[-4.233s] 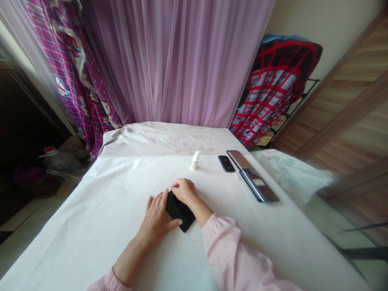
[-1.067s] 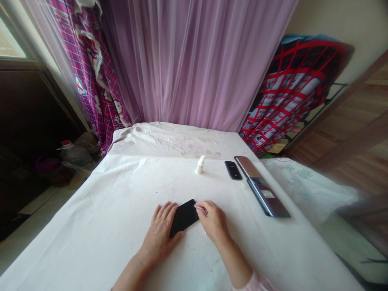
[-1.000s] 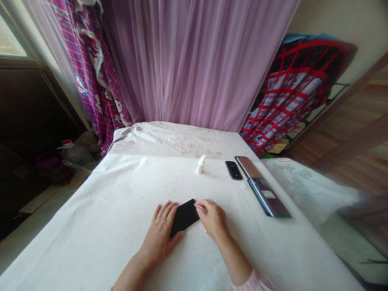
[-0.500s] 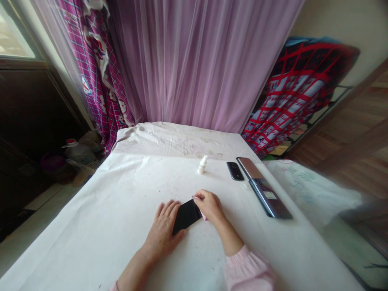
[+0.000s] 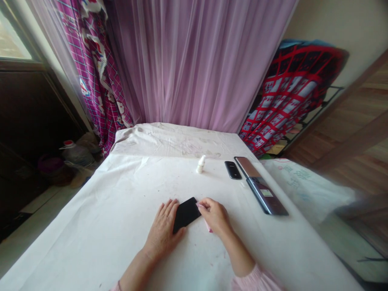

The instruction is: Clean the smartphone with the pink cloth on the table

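Observation:
A black phone (image 5: 186, 214) lies flat on the white table cover (image 5: 121, 210) in front of me. My left hand (image 5: 163, 231) rests flat on the cover with fingers stretched out, thumb and palm against the phone's near left edge. My right hand (image 5: 216, 215) is curled at the phone's right end, fingertips pinched on a small pinkish-white piece (image 5: 208, 226) that shows under the hand. What that piece is I cannot make out.
A small white bottle (image 5: 200, 164) stands upright further back. To its right lie a small dark phone (image 5: 233, 169) and two larger phones, one brownish (image 5: 246, 167), one grey (image 5: 266, 195). Purple curtains hang behind; a white bag (image 5: 303, 186) sits off the table's right edge.
My right hand slid forward over the phone's right end half a second ago and has drawn back toward me. The phone was turned round earlier. My left hand stays put.

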A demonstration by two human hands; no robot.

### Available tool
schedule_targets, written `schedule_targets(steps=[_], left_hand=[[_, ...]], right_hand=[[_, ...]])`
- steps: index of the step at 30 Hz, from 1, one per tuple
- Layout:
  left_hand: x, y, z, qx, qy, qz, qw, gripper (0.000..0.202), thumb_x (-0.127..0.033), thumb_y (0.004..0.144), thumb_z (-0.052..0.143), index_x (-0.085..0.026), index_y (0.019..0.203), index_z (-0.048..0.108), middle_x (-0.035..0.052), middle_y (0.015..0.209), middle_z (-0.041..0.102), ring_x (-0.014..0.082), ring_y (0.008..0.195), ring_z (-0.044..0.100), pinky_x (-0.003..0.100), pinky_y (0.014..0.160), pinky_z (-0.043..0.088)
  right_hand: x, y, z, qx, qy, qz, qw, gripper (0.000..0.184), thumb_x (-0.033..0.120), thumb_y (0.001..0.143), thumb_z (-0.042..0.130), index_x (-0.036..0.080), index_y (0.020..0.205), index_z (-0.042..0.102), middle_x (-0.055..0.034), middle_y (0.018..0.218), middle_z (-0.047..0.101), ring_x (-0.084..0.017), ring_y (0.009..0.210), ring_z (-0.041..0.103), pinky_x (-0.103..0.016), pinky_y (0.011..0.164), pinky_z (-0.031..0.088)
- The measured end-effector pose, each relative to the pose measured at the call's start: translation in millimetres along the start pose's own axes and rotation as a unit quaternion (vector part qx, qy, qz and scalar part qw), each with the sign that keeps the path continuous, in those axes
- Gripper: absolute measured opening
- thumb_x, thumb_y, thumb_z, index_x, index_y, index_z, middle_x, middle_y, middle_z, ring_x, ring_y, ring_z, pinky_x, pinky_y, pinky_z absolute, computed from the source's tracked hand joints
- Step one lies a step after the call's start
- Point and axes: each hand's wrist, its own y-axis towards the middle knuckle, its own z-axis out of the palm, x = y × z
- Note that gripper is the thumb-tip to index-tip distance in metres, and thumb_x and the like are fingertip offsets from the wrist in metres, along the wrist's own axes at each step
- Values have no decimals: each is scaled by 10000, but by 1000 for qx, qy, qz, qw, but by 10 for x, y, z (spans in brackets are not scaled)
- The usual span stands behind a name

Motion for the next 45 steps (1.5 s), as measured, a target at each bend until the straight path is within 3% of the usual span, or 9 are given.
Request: schedule_targets(steps=[10, 26, 32, 38, 41, 45], left_hand=[[-17, 23, -42, 20, -10, 1, 1000, 659, -384, 861, 587, -156, 1431, 348, 176, 1474, 458, 318, 1387, 392, 555, 1145, 294], [37, 35, -60, 30, -17, 13, 999, 684, -421, 869, 584, -178, 1462, 344, 164, 1478, 457, 320, 1388, 388, 558, 1148, 282], [102, 129, -147, 85, -42, 29, 995, 713, -410, 849, 615, -198, 1472, 341, 159, 1502, 423, 325, 1423, 322, 593, 1144, 247], [218, 315, -307, 145, -18, 70, 987, 720, -326, 737, 711, -304, 1410, 456, 140, 1559, 323, 382, 1446, 221, 656, 1103, 240], [283, 370, -377, 147, -9, 63, 987, 685, -270, 743, 678, -319, 1394, 473, 126, 1546, 358, 355, 1431, 286, 619, 1112, 264], [306, 296, -378, 92, -5, -18, 996, 647, -279, 765, 638, -225, 1388, 471, 155, 1434, 505, 330, 1325, 471, 540, 1082, 376]], right_hand=[[-85, -93, 11, -11, -6, -11, 1000, 185, 310, 860, 542, 263, 813, 715, 30, 620, 678, -128, 541, 593, -201, 490, 393], [173, 279, 112, -16, -19, -24, 999, 150, 272, 860, 566, 255, 830, 713, 18, 756, 729, -125, 631, 627, -208, 564, 386], [125, 238, 95, -44, -74, -76, 993, 168, 194, 859, 545, 231, 877, 708, -26, 916, 728, -142, 790, 649, -212, 661, 391], [-19, 30, -101, 6, -71, -47, 996, 139, 207, 838, 572, 250, 824, 703, 9, 823, 730, -142, 724, 648, -207, 615, 378], [-65, -52, -148, 25, -50, -43, 998, 148, 201, 834, 565, 246, 815, 705, 19, 776, 723, -128, 655, 630, -202, 589, 376], [-53, -102, -151, 28, -41, -58, 997, 151, 189, 820, 568, 243, 791, 706, 18, 781, 723, -127, 661, 625, -204, 607, 383]])
